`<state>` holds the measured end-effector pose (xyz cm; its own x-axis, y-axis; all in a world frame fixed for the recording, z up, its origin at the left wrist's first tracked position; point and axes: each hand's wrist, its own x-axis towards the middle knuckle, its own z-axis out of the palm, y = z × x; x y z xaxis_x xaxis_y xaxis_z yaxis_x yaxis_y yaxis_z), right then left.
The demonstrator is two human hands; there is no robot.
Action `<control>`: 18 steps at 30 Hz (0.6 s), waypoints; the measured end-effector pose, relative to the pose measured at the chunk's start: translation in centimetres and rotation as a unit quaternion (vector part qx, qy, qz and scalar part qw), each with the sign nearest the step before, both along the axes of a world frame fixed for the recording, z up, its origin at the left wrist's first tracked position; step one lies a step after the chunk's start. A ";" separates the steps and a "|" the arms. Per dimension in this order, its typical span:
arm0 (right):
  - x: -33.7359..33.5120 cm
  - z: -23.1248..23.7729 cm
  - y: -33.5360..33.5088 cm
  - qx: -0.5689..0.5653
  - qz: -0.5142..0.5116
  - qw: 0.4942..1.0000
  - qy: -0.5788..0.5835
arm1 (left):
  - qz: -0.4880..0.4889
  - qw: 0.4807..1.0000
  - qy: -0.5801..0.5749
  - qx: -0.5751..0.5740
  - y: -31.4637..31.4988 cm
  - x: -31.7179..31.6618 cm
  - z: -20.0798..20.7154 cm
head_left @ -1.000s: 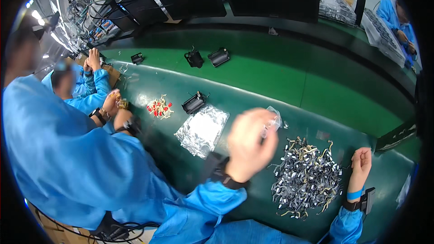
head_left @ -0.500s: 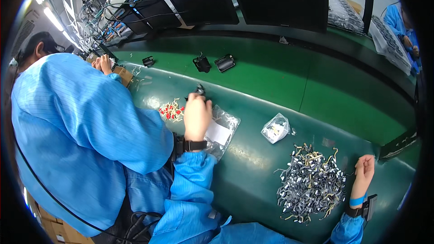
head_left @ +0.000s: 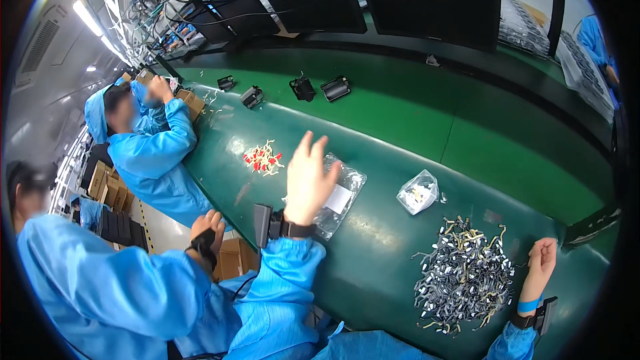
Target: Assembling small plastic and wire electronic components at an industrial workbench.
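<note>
My left hand (head_left: 311,177) is raised over the bench with its fingers spread, holding nothing. Under and beside it lies a clear plastic bag (head_left: 355,183) with a white label. Left of the hand is a small heap of cream wires with red connectors (head_left: 262,158). My right hand (head_left: 541,257) rests at the right side of the bench, fingers curled; whatever they hold, if anything, is hidden. It is right of a big pile of short dark cables with white connectors (head_left: 465,277). A black plastic part (head_left: 252,97) sits beyond my left hand, near the ledge.
More black parts (head_left: 335,89) stand along the green bench (head_left: 380,253). An open clear bag of small white pieces (head_left: 418,193) is between the label bag and the cable pile. Dark monitors (head_left: 433,0) line the back. Two people in blue smocks (head_left: 150,160) are at the left.
The black part at my left hand is now out of it, farther left on the bench, and the fingers have spread. The nearest person has leaned back from the bench.
</note>
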<state>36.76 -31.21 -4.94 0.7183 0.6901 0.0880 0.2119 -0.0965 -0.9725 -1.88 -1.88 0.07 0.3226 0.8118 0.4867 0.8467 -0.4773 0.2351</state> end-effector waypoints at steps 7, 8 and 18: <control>0.4 -0.4 0.1 0.006 0.017 1.000 -0.020 | -0.001 0.995 -0.057 -0.080 -3.0 -3.1 0.3; 0.4 -0.4 0.1 0.010 0.017 0.999 -0.026 | 0.017 0.997 -0.057 -0.058 -2.5 -4.2 -0.4; 0.2 -0.7 0.3 0.011 0.005 0.999 -0.042 | 0.391 0.913 -0.026 -0.113 3.0 -13.3 -4.3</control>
<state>36.93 -30.87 -5.61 0.7011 0.6942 0.1628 0.2937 -0.0731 -0.9531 -15.18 1.10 -4.22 -0.4173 0.8660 0.2756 0.8926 0.3337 0.3031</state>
